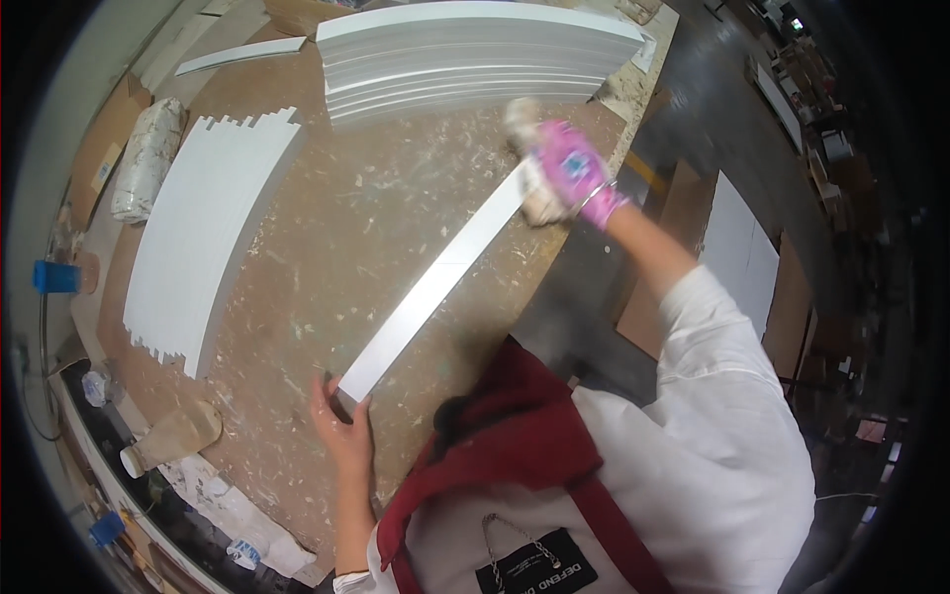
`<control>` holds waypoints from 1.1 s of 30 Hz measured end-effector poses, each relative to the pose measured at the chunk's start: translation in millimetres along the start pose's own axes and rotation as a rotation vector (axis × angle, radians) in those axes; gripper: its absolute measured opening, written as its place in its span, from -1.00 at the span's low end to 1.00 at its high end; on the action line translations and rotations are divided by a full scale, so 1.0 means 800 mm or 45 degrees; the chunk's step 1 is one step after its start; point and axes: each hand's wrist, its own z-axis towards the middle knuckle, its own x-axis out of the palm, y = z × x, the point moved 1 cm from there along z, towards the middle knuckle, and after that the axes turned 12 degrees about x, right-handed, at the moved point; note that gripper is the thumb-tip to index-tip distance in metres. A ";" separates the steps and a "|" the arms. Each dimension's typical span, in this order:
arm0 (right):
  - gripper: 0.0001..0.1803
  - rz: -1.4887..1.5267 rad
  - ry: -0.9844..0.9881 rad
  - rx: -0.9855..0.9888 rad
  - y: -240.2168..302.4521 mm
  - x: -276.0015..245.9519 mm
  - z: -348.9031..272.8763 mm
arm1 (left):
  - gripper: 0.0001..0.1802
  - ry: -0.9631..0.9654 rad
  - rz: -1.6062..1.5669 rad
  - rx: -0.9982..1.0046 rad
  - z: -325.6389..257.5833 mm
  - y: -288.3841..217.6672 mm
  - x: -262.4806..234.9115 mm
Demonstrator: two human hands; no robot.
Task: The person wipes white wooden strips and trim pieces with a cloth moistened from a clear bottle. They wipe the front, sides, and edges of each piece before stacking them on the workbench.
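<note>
Long narrow white strip (435, 282) lies flat on brown, pale-flecked worktable (327, 218), diagonal between the hands. Writing: pale lettering on black rectangular patch (542, 568) on the clothing, bodyward of strip; blue print on pink glove (591, 194). Right arm reaches out; gloved right hand (572, 166), blurred, fingers closed on bunched off-white cloth (543, 204) at strip's far end. Bare left hand (346, 426), forearm near upright, thumb and fingers hold strip's near end across its width.

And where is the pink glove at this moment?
In the head view, the pink glove is right of centre, on the right hand, by the upper end of the slanting white strip and below the large white stack.
</note>
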 end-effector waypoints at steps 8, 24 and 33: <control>-0.64 0.462 0.109 0.239 -0.117 0.087 0.038 | -0.14 0.057 -0.003 0.088 0.011 -0.005 0.003; -0.82 1.177 0.631 -0.674 0.331 -0.027 -0.124 | -0.07 -0.093 0.218 0.160 0.011 -0.010 -0.013; -0.83 0.640 -0.196 -0.903 0.288 0.010 -0.090 | -0.10 -0.094 0.155 0.243 0.009 0.011 0.003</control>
